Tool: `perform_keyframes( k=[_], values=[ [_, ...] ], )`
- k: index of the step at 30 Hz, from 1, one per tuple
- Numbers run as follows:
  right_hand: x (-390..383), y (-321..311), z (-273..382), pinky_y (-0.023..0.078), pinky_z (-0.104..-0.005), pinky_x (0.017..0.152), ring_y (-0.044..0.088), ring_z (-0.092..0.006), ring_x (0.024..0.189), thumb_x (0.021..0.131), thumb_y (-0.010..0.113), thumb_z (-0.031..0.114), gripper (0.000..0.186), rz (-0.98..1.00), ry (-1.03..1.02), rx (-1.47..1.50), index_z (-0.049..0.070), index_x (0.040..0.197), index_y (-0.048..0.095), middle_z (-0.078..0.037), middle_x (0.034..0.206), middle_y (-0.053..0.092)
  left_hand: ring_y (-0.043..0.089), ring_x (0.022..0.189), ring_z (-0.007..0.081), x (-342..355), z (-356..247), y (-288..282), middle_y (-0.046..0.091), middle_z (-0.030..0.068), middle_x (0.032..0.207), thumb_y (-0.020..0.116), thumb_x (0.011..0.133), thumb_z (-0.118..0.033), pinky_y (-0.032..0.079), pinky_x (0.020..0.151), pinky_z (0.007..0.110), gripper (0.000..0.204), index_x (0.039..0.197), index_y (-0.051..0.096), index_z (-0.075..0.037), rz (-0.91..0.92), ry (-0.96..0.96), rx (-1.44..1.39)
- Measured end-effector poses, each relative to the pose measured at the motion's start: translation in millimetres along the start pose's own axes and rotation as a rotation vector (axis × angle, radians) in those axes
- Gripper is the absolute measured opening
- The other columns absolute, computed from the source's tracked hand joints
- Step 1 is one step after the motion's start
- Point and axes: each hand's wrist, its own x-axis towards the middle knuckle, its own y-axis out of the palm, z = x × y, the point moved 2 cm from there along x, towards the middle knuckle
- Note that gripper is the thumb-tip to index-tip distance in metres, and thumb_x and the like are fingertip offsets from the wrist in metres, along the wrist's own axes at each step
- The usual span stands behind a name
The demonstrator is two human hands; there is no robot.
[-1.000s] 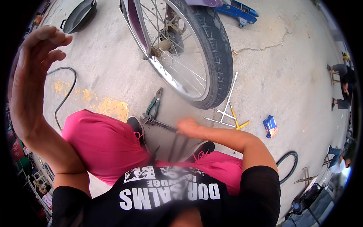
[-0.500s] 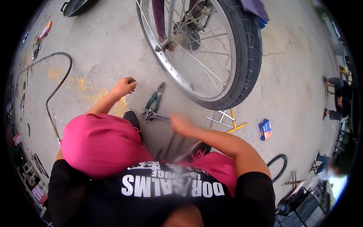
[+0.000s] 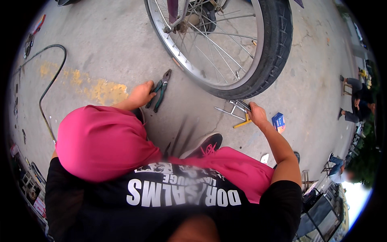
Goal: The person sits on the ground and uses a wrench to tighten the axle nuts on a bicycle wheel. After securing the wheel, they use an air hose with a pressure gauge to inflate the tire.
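My left hand (image 3: 142, 95) is closed, its fingers curled at one handle of the green-handled pliers (image 3: 161, 91). The pliers lie on the concrete with their jaws pointing away from me. To the right, my right hand (image 3: 258, 113) grips a dark-looking metal tool, the adjustable wrench (image 3: 243, 105), mostly hidden by my fingers. It sits low over several silver and yellow T-handle wrenches (image 3: 242, 122). Just beyond them stands a bicycle wheel (image 3: 272, 60) with a black treaded tire and metal spokes.
A blue box (image 3: 278, 122) lies right of my right hand. A black hose (image 3: 51, 82) curves across the floor at left, beside yellow paint stains. My shoe (image 3: 209, 144) is below the tools. Far right, a person (image 3: 358, 101) sits on a stool.
My right hand has carried the adjustable wrench from beside the pliers rightward to the T-handle wrenches. My left hand has come down onto the pliers. The view has shifted slightly.
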Motion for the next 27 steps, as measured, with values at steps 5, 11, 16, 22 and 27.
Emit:
perform_keyframes(
  k=[5,11,16,22,27],
  values=[
    [18,28,-13,0.049,-0.0493,0.074,0.06,-0.0417,0.086,0.079,0.058,0.01,0.023,-0.054,0.043,0.022,0.002,0.099,0.049,-0.021,0.102,0.057,0.06,0.089,0.0392,9,0,-2,0.062,0.0201,0.089,0.069,0.08,-0.024,0.047,0.074,0.047,0.03,0.091,0.053,-0.002,0.101,-0.108,0.043],
    [10,29,23,0.049,-0.0495,0.075,0.06,-0.0417,0.087,0.076,0.06,0.015,0.025,-0.047,0.149,0.151,0.001,0.096,0.053,-0.022,0.101,0.058,0.061,0.086,0.0392,12,-17,-6,0.064,0.0205,0.087,0.064,0.077,-0.024,0.048,0.073,0.047,0.024,0.087,0.059,-0.002,0.151,-0.18,0.158],
    [19,44,29,0.049,-0.0493,0.077,0.061,-0.0414,0.088,0.074,0.062,0.019,0.025,0.015,0.276,0.154,-0.001,0.089,0.058,-0.025,0.094,0.061,0.063,0.086,0.0384,21,-24,-8,0.065,0.0207,0.089,0.059,0.074,-0.022,0.05,0.073,0.046,0.026,0.09,0.059,-0.002,0.242,-0.238,0.233],
    [27,48,11,0.049,-0.0483,0.077,0.062,-0.0419,0.085,0.074,0.062,0.025,0.03,-0.083,0.235,0.231,-0.002,0.088,0.06,-0.027,0.088,0.063,0.062,0.064,0.0317,17,-17,-2,0.062,0.0191,0.078,0.057,0.076,-0.016,0.05,0.057,0.043,0.021,0.088,0.054,0.001,0.318,-0.369,-0.203],
    [31,37,40,0.049,-0.0475,0.079,0.063,-0.0418,0.089,0.075,0.063,0.031,0.037,-0.105,0.414,0.376,-0.003,0.089,0.061,-0.027,0.09,0.065,0.041,0.037,0.0137,3,-17,0,0.046,0.0055,0.059,0.051,0.079,-0.007,0.032,0.033,0.033,0.007,0.083,0.05,-0.002,0.356,-0.63,-0.801]
  ],
)
